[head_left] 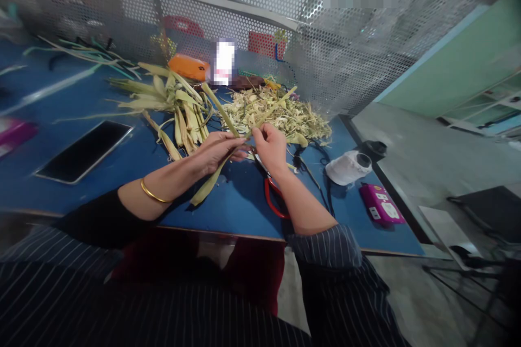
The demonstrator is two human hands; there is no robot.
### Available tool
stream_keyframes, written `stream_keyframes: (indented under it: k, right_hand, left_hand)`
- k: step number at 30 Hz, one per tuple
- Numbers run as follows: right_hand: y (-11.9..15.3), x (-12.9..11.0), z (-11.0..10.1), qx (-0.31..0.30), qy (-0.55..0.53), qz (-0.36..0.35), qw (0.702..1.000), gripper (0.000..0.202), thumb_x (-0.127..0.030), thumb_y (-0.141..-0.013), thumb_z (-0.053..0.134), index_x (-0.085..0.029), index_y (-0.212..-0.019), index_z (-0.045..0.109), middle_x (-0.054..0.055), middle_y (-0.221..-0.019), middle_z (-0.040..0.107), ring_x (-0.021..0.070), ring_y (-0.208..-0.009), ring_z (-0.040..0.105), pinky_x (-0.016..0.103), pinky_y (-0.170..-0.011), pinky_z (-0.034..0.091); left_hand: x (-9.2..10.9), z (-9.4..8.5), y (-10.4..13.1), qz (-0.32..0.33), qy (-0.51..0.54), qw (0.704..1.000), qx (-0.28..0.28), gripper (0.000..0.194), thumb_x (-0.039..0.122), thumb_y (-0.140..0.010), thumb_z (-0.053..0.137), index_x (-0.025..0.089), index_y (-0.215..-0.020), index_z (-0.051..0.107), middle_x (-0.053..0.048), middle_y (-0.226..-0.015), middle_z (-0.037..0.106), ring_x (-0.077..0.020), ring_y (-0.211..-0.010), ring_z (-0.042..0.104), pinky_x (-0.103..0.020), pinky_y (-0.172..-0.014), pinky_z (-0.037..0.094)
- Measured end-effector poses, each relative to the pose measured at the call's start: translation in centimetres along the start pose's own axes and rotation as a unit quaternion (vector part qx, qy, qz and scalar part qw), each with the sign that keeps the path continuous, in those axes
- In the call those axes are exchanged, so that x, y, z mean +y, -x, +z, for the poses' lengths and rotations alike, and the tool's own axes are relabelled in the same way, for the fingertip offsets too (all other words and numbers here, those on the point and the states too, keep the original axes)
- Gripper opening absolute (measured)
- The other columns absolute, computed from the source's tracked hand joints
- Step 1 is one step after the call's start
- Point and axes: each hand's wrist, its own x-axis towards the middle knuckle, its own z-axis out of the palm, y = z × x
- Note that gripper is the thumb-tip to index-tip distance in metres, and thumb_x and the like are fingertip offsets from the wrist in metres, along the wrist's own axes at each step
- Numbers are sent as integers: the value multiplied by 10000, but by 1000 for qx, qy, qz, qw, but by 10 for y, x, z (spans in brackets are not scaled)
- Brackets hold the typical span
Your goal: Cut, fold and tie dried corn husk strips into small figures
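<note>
On my head view, the left hand (222, 153) and right hand (269, 146) meet at centre, both pinching crossed husk strips (211, 183) above the blue table (240, 217). Red-handled scissors (272, 195) lie beneath the right one; the husk pile (277, 111) sits beyond, white thread spool (345, 168) to the right.

I wear a dark top (163, 303) with thin pale vertical stripes. Its sleeve (325, 244) on my right side ends in a blue-grey striped cuff; the left one shows a plain black band below the stripes. A thin gold bangle (153, 192) circles my left wrist.
</note>
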Motion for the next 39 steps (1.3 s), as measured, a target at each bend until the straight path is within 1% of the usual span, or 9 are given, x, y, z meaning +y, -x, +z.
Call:
stream_keyframes:
  k: [4,9,14,18,21,30,32,36,39]
  right_hand:
    - [1,0,0,-4,-62,36,997,354,-370,-834,544,-227,-562,367,-60,-500,347,100,-473,377,257,-509,286]
    - [0,7,-1,-96,-123,147,977,341,-439,-820,559,-220,-570,482,-62,-449,397,105,-397,403,251,-467,305]
    - [-1,-5,-12,25,44,-45,998,250,-426,-814,627,-211,-690,600,12,-700,596,152,-695,521,290,-714,403]
    - [-1,-14,-14,-84,-29,-134,987,100,-318,-812,639,-228,-769,650,20,-825,642,171,-826,569,314,-805,420]
    - [-1,-12,-9,-145,-111,-70,981,165,-263,-779,632,-206,-630,591,-14,-668,581,137,-682,526,285,-699,414]
    - [3,-1,3,-182,-228,157,944,213,-330,-708,646,-191,-585,541,-58,-518,451,92,-509,387,253,-525,321]
    - [2,-1,1,-149,-212,125,958,187,-350,-742,636,-192,-659,579,-38,-585,511,113,-572,453,264,-581,379]
    - [-3,-6,-14,40,-15,-88,995,189,-391,-824,624,-212,-883,627,57,-952,642,197,-961,552,338,-877,410]
    - [-2,-9,-21,11,108,-137,985,245,-439,-897,535,-207,-930,608,62,-892,663,193,-862,578,315,-801,403]
  left_hand:
    - [3,3,2,-44,67,997,17,93,186,-828,640,128,-772,686,-66,-732,732,-108,-565,653,-221,-601,556]
    - [6,4,0,-60,57,995,48,67,125,-790,650,88,-742,679,-58,-667,715,-102,-523,639,-213,-564,545]
    - [2,1,-2,-23,-8,999,46,143,213,-720,727,76,-740,692,-93,-680,725,-119,-514,636,-233,-548,536]
    - [-2,3,2,-3,-77,997,9,126,190,-659,747,83,-696,691,-102,-661,722,-162,-558,672,-266,-568,549]
    - [-3,4,4,-2,-123,992,-30,126,191,-643,750,88,-631,679,-97,-617,707,-173,-540,675,-284,-578,557]
    - [-2,3,4,-22,-102,989,-106,207,294,-705,736,98,-659,690,-127,-752,748,-197,-626,715,-277,-578,557]
    - [-1,3,3,-16,-102,991,-84,178,263,-735,705,95,-676,691,-119,-740,746,-181,-621,709,-249,-551,541]
    - [8,-2,1,13,-78,997,3,174,256,-780,682,91,-729,703,-133,-775,749,-147,-613,688,-211,-516,512]
    - [16,-7,-1,42,-54,996,51,202,270,-822,654,95,-736,704,-135,-816,750,-128,-612,677,-192,-499,494]
